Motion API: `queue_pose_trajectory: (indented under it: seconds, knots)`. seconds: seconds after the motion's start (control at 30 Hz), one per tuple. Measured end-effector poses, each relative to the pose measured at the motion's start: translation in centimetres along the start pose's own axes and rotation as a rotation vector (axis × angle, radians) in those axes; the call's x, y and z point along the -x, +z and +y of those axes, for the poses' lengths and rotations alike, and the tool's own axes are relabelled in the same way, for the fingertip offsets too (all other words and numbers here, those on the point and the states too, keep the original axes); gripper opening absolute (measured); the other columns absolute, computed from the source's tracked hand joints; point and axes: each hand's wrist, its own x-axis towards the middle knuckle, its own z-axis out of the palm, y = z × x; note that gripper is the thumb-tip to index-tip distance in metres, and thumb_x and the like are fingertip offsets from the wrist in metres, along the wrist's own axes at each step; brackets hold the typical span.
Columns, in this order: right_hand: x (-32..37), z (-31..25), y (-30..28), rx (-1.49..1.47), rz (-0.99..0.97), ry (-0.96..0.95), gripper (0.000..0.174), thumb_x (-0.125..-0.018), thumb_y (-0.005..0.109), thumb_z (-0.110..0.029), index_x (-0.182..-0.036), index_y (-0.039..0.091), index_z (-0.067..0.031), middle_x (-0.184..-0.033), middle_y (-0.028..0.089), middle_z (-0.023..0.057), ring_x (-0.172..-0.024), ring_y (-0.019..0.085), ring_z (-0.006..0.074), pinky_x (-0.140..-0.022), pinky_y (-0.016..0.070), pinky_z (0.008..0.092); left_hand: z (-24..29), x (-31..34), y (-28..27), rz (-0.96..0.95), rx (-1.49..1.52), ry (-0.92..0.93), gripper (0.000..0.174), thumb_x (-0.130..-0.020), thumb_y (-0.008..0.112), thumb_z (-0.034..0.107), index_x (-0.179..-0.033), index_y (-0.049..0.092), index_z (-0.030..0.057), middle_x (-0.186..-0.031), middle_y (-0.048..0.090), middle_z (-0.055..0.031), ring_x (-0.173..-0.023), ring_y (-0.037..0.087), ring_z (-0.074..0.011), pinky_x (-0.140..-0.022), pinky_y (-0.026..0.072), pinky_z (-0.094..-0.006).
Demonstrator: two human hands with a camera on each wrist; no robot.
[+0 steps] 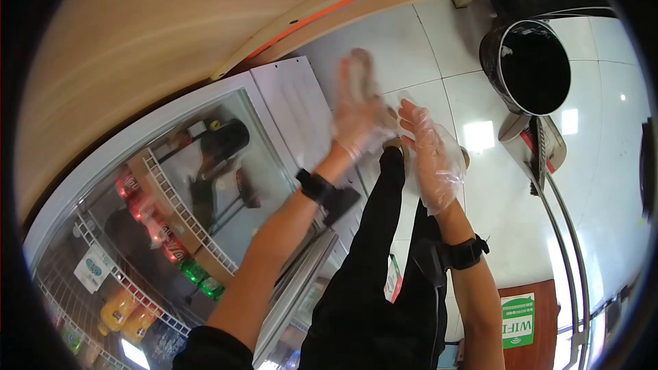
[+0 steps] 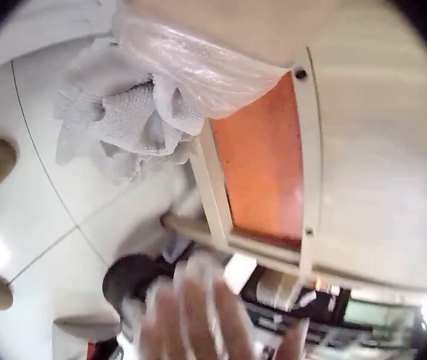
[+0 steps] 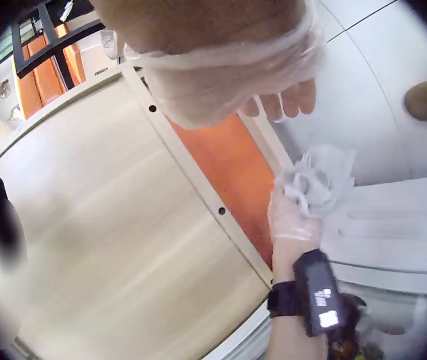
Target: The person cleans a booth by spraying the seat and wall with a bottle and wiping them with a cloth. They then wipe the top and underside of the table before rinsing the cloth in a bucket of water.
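My left hand (image 1: pixel 358 123), in a clear plastic glove, is blurred in the head view, stretched out past the fridge's corner. A crumpled whitish cloth (image 2: pixel 135 120) with a bumpy weave is bunched at that hand in the left wrist view. The left hand grips the same cloth (image 3: pixel 322 180) in the right wrist view, its fingers mostly hidden behind the folds. My right hand (image 1: pixel 432 154), also in a loose clear glove, is close beside the left with its fingers straight and nothing in it. Its gloved fingers (image 2: pixel 195 319) show low in the left wrist view.
A glass-doored fridge (image 1: pixel 236 92) with bottles on wire racks stands at left. Above it runs a wooden panel (image 1: pixel 171 20) with an orange strip. A black bin (image 1: pixel 490 55) and a long-handled dustpan (image 1: pixel 514 133) stand on the tiled floor at right.
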Motion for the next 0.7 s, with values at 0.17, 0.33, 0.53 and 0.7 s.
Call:
queue_pose_trajectory:
  seconds: [0.17, 0.33, 0.53, 0.7]
  knots:
    - [-0.5, 3.3, -1.4, -0.051, 0.085, 0.100, 0.076, -0.106, 0.031, -0.065, -0.146, 0.052, -0.0032, -0.137, 0.060, 0.0169, -0.128, 0.057, 0.0281, -0.109, 0.0436, 0.0402, -9.8, -13.1, -12.7, 0.149, 0.145, 0.219, 0.075, -0.094, 0.049, 0.002, -0.161, 0.021, 0.0184, -0.169, 0.020, -0.0092, -0.152, 0.031, -0.0277, -0.089, 0.0564, -0.0493]
    - [-0.6, 6.7, -2.3, -0.048, 0.137, 0.142, 0.072, -0.107, 0.035, -0.061, -0.141, 0.056, -0.0010, -0.132, 0.064, 0.0140, -0.119, 0.062, 0.0241, -0.103, 0.0479, 0.0369, -15.8, -23.7, -24.4, 0.178, -0.611, 0.214, 0.048, -0.100, 0.042, 0.023, -0.148, 0.044, 0.0175, -0.156, 0.039, -0.0060, -0.142, 0.040, -0.0307, -0.094, 0.0513, -0.0528]
    - [-1.8, 7.9, -2.5, -0.080, 0.122, 0.160, 0.065, -0.109, 0.039, -0.055, -0.136, 0.061, 0.0000, -0.122, 0.068, 0.0106, -0.111, 0.064, 0.0186, -0.097, 0.0493, 0.0334, -12.5, -26.5, -23.9, 0.073, -1.941, -0.152, 0.039, -0.100, 0.042, 0.032, -0.129, 0.062, 0.0145, -0.143, 0.053, -0.0103, -0.129, 0.051, -0.0350, -0.099, 0.0487, -0.0541]
    - [-3.0, 8.8, -3.7, -0.082, 0.169, 0.128, 0.062, -0.110, 0.039, -0.051, -0.133, 0.063, 0.0005, -0.119, 0.070, 0.0110, -0.107, 0.066, 0.0192, -0.093, 0.0515, 0.0322, -19.3, -31.0, -25.9, 0.390, -1.831, -0.043, 0.038, -0.097, 0.051, 0.037, -0.122, 0.066, 0.0120, -0.133, 0.060, -0.0128, -0.126, 0.054, -0.0338, -0.097, 0.0494, -0.0516]
